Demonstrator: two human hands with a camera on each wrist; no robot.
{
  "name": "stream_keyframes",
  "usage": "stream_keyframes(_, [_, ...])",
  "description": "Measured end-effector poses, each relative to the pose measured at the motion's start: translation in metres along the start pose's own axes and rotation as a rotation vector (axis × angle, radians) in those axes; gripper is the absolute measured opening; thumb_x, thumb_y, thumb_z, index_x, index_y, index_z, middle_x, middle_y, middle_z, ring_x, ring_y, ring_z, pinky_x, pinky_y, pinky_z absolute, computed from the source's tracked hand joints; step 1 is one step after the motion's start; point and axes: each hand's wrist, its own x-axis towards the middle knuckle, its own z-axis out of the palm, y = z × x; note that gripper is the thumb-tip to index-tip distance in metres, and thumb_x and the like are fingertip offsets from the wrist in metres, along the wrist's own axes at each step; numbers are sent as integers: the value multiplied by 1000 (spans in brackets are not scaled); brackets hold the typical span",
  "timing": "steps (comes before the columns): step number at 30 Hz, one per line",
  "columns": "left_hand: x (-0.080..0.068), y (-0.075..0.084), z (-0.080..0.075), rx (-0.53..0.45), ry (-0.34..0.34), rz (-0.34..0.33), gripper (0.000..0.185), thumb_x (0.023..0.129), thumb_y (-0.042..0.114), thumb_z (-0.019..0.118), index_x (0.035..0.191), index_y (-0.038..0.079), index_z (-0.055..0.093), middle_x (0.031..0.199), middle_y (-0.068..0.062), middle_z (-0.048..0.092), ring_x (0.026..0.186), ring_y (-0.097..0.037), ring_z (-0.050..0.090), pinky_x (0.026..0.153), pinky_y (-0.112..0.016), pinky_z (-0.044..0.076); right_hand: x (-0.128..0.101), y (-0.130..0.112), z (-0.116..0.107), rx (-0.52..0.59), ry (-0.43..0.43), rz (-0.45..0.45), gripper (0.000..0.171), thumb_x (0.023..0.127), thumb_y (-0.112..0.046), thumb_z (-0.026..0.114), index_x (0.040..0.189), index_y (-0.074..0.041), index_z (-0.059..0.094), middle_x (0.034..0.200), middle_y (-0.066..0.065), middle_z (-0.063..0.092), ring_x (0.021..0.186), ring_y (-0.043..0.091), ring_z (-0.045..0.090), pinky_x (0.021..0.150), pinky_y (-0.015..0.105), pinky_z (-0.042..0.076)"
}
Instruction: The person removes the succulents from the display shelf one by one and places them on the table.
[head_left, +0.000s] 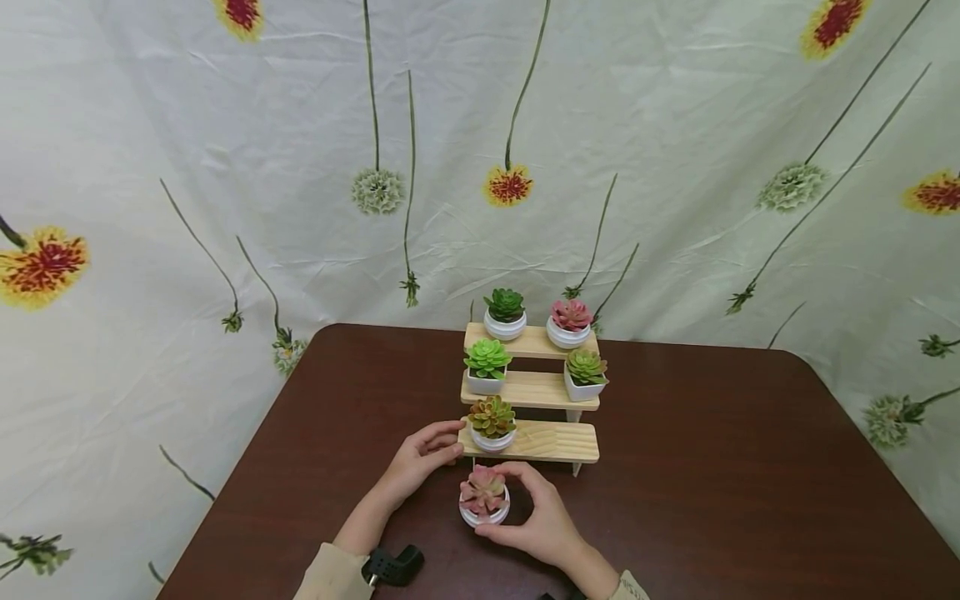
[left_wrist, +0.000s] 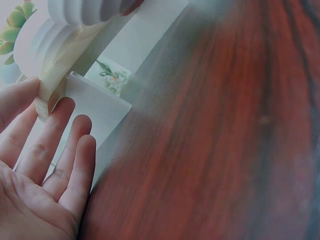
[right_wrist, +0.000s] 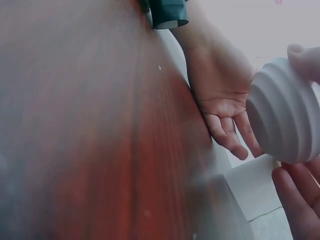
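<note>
My right hand (head_left: 542, 518) grips a pink potted succulent (head_left: 483, 493) by its round white pot, thumb at the near side and fingers at the far side. In the right wrist view the ribbed pot (right_wrist: 282, 112) hangs above the table. My left hand (head_left: 420, 461) pinches the left end of the lowest board of a three-step wooden display stand (head_left: 558, 440). In the left wrist view the thumb and fingers lie about that board end (left_wrist: 50, 90), the other fingers beside a white stand leg (left_wrist: 97, 107). A brownish-green succulent (head_left: 492, 418) sits on the lowest step's left side.
On the middle step stand a bright green succulent (head_left: 487, 360) and a green one in a square pot (head_left: 585, 371). The top step bears a dark green succulent (head_left: 505, 312) and a pink one (head_left: 570, 321). Behind the dark brown table (head_left: 712, 467) hangs a flowered cloth (head_left: 675, 167).
</note>
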Motion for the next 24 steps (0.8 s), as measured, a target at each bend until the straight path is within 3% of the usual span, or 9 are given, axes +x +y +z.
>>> stream_keyframes(7, [-1,2,1,4,-3,-2,39,92,7,59,128,-4,51,124,-23,55,95,-12,60,82,-36,51,-3,15,5,3,-17,-43,59,63,-8,87,113,-3,55,109,5,64,101,16,59,86,39,48])
stream_keyframes(11, [0,-1,0,2,-5,1,39,93,8,59,128,-5,51,124,-24,54,94,-10,60,82,-34,51,-6,33,11,42,-52,-20,60,65,-13,87,115,-9,55,113,3,64,104,15,58,87,36,48])
stream_keyframes(18, [6,-23,-4,-8,16,-8,40,92,12,62,129,1,54,123,-18,57,94,-12,60,80,-30,51,-9,45,14,101,-119,23,57,69,-25,86,115,-18,54,118,-3,60,108,15,57,90,31,47])
stream_keyframes(24, [0,-2,-1,21,10,-17,39,92,10,61,128,-1,53,124,-20,56,95,-14,60,81,-32,51,-9,42,14,62,-176,81,57,70,-32,84,116,-21,53,117,-7,58,108,12,55,91,30,47])
